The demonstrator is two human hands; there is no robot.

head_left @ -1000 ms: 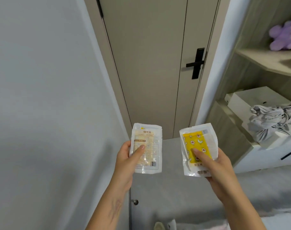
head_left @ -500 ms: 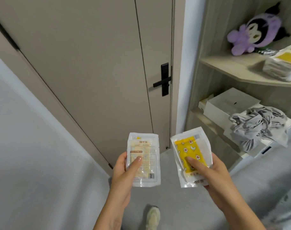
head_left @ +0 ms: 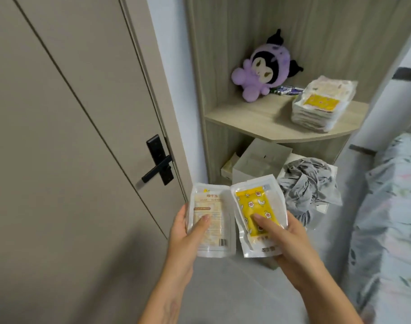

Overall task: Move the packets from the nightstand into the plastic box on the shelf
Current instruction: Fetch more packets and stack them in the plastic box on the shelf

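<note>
You are in the carrying step: your left hand point(head_left: 188, 232) is closed on a pale packet point(head_left: 211, 220) with its printed back up, thumb pressed across its face, and your right hand point(head_left: 286, 239) is closed the same way on a yellow-fronted packet point(head_left: 256, 213). The two packets are held side by side, edges touching or overlapping, below and left of the wooden shelf point(head_left: 270, 122).

On that shelf a stack of packets point(head_left: 316, 106) sits at the right end, apparently in a clear container, though its walls are hard to make out. Next you likely lift both packets up and right onto that stack.

A purple plush toy point(head_left: 263, 69) sits left of the stack. A door point(head_left: 71, 113) stands left of the shelf, and bedding point(head_left: 391, 206) lies to its lower right.
</note>
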